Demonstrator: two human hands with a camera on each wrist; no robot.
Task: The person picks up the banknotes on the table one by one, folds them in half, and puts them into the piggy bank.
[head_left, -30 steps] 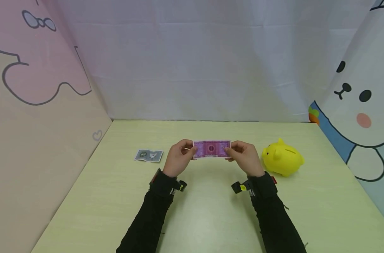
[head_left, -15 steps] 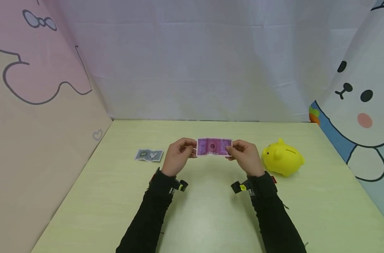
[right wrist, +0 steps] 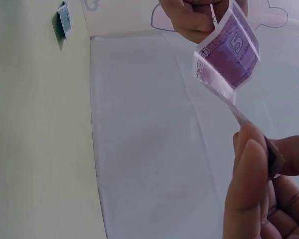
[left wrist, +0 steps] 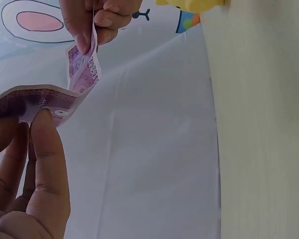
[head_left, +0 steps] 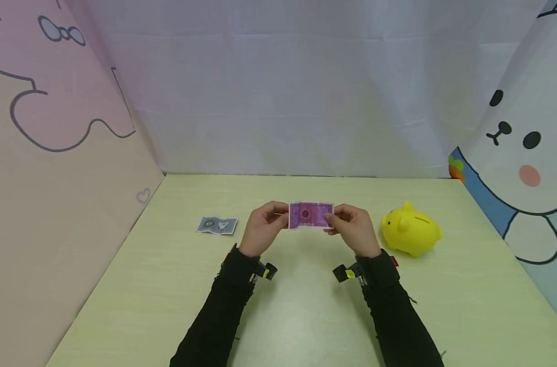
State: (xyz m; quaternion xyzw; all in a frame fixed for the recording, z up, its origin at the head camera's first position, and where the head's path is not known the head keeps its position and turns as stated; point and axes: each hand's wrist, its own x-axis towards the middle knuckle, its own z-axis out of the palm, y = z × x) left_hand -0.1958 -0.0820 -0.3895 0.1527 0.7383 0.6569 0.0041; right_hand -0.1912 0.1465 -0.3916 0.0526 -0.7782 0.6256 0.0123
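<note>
A creased purple banknote point(head_left: 305, 214) is stretched between the two hands above the table, its printed 5 visible in the right wrist view. My left hand point(head_left: 264, 229) has its fingertips at the note's left end; the left wrist view shows a fingertip point(left wrist: 44, 124) against the paper. At the other end, my right hand point(head_left: 355, 230) pinches the note between thumb and fingers, with the thumb on the near face. In the left wrist view the banknote point(left wrist: 45, 97) looks bent and twisted along its length.
A grey-green banknote point(head_left: 217, 225) lies slightly buckled on the pale table point(head_left: 301, 311), left of the hands. To their right stands a yellow piggy bank point(head_left: 410, 229) with a slot on top. A white curtain point(head_left: 269, 102) hangs behind the table.
The purple banknote first shifted right and slightly up, its left end off the left thumb. Now it has come back a little left, with the left hand moved right to its edge.
</note>
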